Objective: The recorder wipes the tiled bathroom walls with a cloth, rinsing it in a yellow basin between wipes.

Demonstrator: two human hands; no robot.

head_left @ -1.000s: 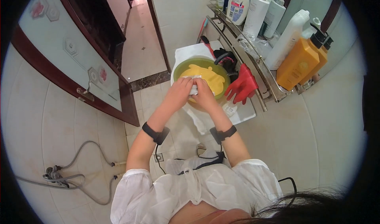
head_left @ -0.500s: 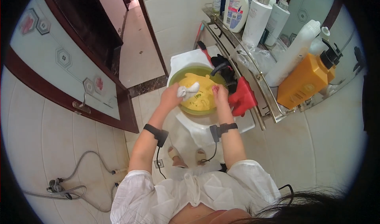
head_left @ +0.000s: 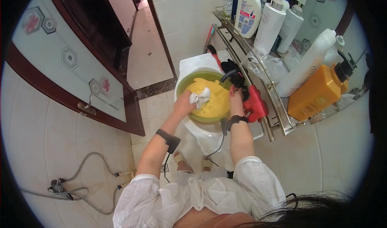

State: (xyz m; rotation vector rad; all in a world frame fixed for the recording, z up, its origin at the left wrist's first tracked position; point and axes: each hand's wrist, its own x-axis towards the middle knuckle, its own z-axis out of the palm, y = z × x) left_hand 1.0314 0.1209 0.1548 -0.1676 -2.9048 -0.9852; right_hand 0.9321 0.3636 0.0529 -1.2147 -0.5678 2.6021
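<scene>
A crumpled white cloth, possibly a sock, is gripped in my left hand over the left part of a green basin. Inside the basin lies a large yellow shape with small green marks; whether it is fabric or the basin's own bottom I cannot tell. At the basin's right rim, below the dark faucet, my right hand has its fingers partly raised and apart, with nothing visible in them. The basin sits on a white sink.
Red rubber gloves hang from a metal rack close to my right forearm. On the rack stand several white pump bottles and an orange pump bottle. A red-handled brush lies behind the basin. At left, a framed glass door stands ajar.
My right hand has moved right, from above the basin to its right rim near the faucet. The left hand still holds the white cloth. The whole view has shifted slightly.
</scene>
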